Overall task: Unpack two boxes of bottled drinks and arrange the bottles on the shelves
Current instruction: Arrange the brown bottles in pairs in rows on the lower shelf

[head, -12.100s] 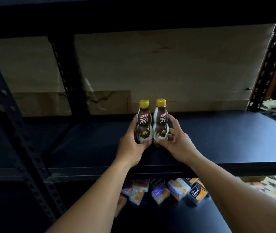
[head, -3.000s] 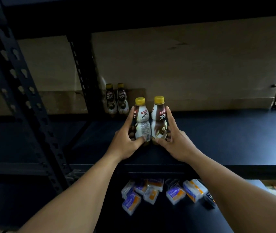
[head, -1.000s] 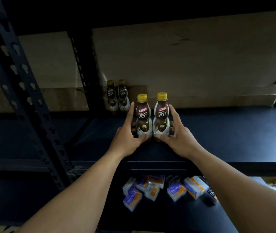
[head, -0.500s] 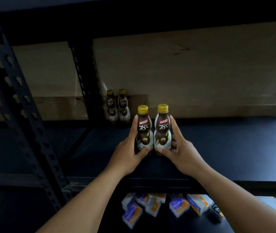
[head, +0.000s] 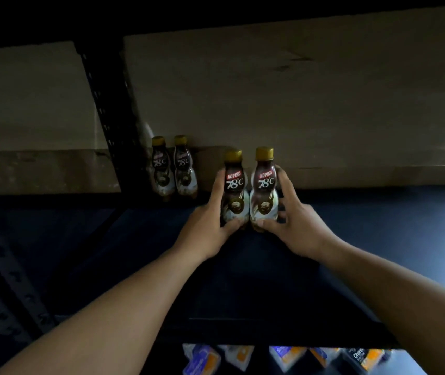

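Observation:
Two brown coffee bottles with yellow caps stand upright side by side on the dark shelf [head: 378, 228]. My left hand [head: 205, 226] wraps the left bottle [head: 234, 185] from its left side. My right hand [head: 294, 220] grips the right bottle [head: 264, 185] from its right side. The two bottles touch each other. Two more of the same bottles [head: 174, 169] stand against the back wall, to the left, beside the black upright post [head: 110, 109].
Cardboard-coloured backing [head: 297, 98] closes the rear of the shelf. An upper shelf overhangs at the top. On the lower shelf sit several small boxed packs [head: 240, 358] in blue, orange and white. A perforated post [head: 7, 269] runs along the left.
Both hands have pushed the pair of bottles further back on the shelf, nearer the two at the wall. My head has moved closer, so the lower shelf shows less.

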Demonstrator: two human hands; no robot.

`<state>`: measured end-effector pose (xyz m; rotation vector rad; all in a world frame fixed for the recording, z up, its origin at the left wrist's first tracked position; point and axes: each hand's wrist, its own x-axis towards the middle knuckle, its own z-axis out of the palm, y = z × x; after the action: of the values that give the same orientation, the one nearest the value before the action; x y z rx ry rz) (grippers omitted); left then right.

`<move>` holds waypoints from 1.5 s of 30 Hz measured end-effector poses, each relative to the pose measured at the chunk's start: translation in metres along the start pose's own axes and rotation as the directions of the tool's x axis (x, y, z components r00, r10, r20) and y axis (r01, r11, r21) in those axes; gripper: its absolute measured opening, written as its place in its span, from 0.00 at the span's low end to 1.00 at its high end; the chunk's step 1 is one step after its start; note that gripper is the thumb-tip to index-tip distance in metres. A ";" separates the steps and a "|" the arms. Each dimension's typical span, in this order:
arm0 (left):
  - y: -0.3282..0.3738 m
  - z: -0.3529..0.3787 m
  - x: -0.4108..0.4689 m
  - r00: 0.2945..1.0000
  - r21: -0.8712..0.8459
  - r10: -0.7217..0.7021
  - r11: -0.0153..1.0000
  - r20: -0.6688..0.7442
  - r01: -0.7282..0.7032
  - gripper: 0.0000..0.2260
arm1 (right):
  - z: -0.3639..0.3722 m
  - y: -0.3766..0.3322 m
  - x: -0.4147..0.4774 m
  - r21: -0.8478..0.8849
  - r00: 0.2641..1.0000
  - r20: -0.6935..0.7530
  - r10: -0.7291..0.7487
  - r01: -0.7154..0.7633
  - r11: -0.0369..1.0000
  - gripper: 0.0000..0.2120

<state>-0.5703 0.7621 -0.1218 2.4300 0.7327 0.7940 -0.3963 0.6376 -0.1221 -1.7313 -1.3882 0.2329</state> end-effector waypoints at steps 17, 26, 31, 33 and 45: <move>-0.043 0.042 0.114 1.000 -0.112 -0.027 0.993 -0.015 0.025 0.46 | -0.010 0.064 0.095 0.017 0.995 -0.099 0.003 -0.002 1.000 0.57; -0.049 0.043 0.114 0.998 -0.233 -0.056 0.971 -0.019 0.050 0.49 | -0.010 0.063 0.090 0.091 0.994 -0.110 -0.013 0.023 0.996 0.54; -0.049 0.046 0.121 0.998 -0.240 -0.062 0.969 -0.026 0.054 0.49 | -0.010 0.061 0.091 0.012 0.990 -0.134 -0.036 0.038 0.999 0.50; -0.048 0.047 0.122 0.998 -0.213 -0.056 0.976 -0.023 0.050 0.49 | -0.009 0.061 0.094 -0.002 0.990 -0.136 -0.026 0.026 1.000 0.50; -0.051 0.048 0.123 0.999 -0.193 -0.033 0.981 -0.036 0.025 0.49 | -0.009 0.065 0.094 0.016 0.988 -0.153 -0.022 0.025 1.000 0.48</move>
<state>-0.4718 0.8621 -0.1385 2.2320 0.6715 0.8611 -0.3121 0.7147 -0.1299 -1.6806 -1.2904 0.0977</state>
